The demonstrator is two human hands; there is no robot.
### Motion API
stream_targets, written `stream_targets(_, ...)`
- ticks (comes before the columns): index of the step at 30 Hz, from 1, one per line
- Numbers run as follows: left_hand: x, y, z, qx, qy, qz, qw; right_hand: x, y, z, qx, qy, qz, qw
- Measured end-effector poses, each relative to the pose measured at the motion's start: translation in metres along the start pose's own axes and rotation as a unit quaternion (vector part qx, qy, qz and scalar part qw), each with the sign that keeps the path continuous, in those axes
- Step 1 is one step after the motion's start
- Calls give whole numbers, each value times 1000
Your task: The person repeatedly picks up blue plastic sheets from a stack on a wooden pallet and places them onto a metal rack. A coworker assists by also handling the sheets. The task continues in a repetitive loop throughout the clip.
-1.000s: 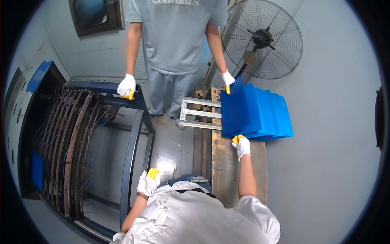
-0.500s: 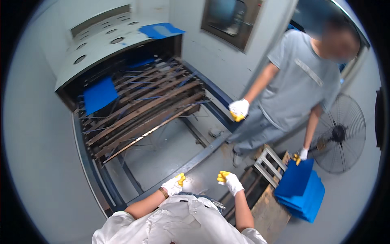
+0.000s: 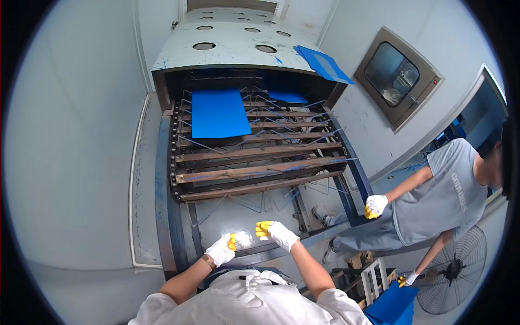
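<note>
In white gloves with yellow fingertips, both of my hands hover before my body, near the close end of a slatted conveyor [image 3: 260, 151]. My left hand [image 3: 221, 250] is loosely bent, fingers part open, holding nothing. Higher and to its right, my right hand [image 3: 279, 235] has its fingers reaching leftward, also with nothing in them. Neither touches the conveyor. A flat blue sheet [image 3: 219, 114] lies on the wire supports at the conveyor's left. Another blue sheet [image 3: 287, 97] is deeper in, partly under the pale hood [image 3: 233, 62].
At right a co-worker [image 3: 433, 189] in grey stands by the frame, one gloved hand on stacked blue sheets [image 3: 392, 303]. A floor fan [image 3: 452, 271] is beside them. More blue sheet material [image 3: 325, 64] lies on the hood. A dark frame bar [image 3: 265, 252] crosses before me.
My view has swung right-to-left toward the conveyor, which now sits centred ahead. My right hand has risen slightly, and the co-worker appears farther right. Both my hands remain without anything in them.
</note>
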State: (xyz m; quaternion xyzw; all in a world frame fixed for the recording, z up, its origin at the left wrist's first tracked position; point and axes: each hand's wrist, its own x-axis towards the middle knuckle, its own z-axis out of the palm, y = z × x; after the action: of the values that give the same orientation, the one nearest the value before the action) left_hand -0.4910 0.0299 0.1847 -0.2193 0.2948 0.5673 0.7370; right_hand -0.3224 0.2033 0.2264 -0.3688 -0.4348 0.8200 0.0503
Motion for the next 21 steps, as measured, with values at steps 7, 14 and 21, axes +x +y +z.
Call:
stream_targets(7,34,59,-24,-94,80,-52,991,90,-118,81,25,-72,-67,995)
stream_targets(14,37,43,-13,170,-1,174,970,198,-175,139,317,-70,-102,940)
stream_targets(21,32,59,-4,249,-54,182,950,225,-199,130,-5,5,-248,969)
